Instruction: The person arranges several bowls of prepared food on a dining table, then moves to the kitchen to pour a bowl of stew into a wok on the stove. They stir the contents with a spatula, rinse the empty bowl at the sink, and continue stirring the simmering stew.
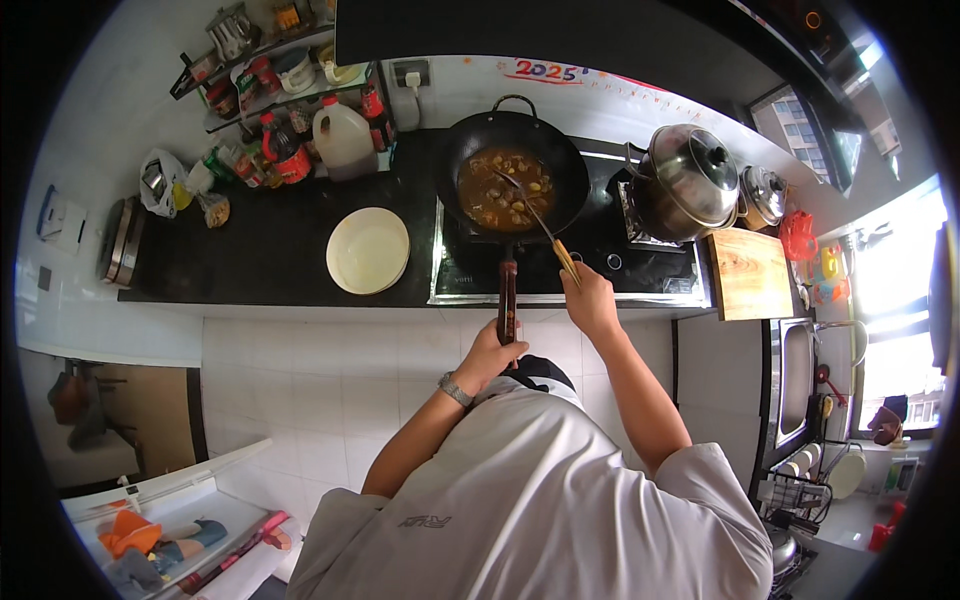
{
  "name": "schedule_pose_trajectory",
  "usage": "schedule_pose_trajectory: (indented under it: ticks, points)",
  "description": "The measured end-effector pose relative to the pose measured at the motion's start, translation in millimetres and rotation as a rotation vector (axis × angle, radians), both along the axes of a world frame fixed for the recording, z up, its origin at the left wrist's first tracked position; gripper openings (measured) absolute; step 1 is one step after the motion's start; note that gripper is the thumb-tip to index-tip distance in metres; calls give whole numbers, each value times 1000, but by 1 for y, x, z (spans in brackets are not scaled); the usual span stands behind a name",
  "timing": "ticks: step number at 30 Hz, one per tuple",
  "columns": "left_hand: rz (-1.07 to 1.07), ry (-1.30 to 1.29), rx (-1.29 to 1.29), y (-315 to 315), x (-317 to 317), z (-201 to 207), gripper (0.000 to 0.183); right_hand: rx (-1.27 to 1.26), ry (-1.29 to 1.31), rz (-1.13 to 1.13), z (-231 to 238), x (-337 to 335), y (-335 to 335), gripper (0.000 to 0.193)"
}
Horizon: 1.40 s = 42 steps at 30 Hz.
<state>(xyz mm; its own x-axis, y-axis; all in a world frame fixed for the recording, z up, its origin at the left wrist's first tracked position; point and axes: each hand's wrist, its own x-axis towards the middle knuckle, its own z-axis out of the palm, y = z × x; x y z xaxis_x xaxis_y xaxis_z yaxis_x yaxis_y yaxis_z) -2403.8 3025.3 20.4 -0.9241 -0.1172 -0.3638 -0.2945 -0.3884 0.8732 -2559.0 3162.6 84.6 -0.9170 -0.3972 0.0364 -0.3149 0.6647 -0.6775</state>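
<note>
Clamped round the long red-brown handle of a wok was the left grip, while the right grip was wrapped round the wooden handle of a spatula. Round, deep and black, the wok stood on the left part of the hob, its handle towards the person and a small loop on its far rim. Brown stew with pale and darker chunks lay in its bottom. The spatula slanted across the wok's near right side, its metal blade dipped in the stew.

A long black table ran to both sides of the wok, and pale floor tiles showed on its near side. A dark range hood hung beyond it. Under the wok was the black, silver-edged hob. Far right of the wok were a bright window and a steel sink; nearer to it on that side lay a wooden board.

Just right of the wok stood a large steel pot under a see-through lid, with a smaller lidded pot beyond. Left of the wok sat a cream bowl, its inside in view. Farther back on that side, a translucent jug held brownish contents beside a dark, red-labelled bottle.
</note>
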Motion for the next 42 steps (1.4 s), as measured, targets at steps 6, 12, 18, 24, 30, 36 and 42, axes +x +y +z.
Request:
schedule_pose_trajectory:
  ticks: [6,12,18,24,30,36,42]
  points:
    - [-11,22,30,2,-1,-7,40,-82,-144,29,9,-13,-3,28]
    - [10,-4,50,2,-2,1,37,-31,-250,-17,-3,-24,-6,32]
    - [-18,-24,39,-16,1,0,36,-83,-62,-78,-13,-16,-2,29]
    - [22,6,76,-25,5,0,31,-70,-103,-65,-8,-16,-6,30]
    - [24,-30,57,-26,9,-2,29,-135,-26,-83,-18,10,-6,27]
    - [109,18,-81,-19,16,0,34,-121,-41,-123,-18,21,1,24]
    - [137,140,-606,-12,21,-6,51,-145,-28,-102,-21,13,7,24]
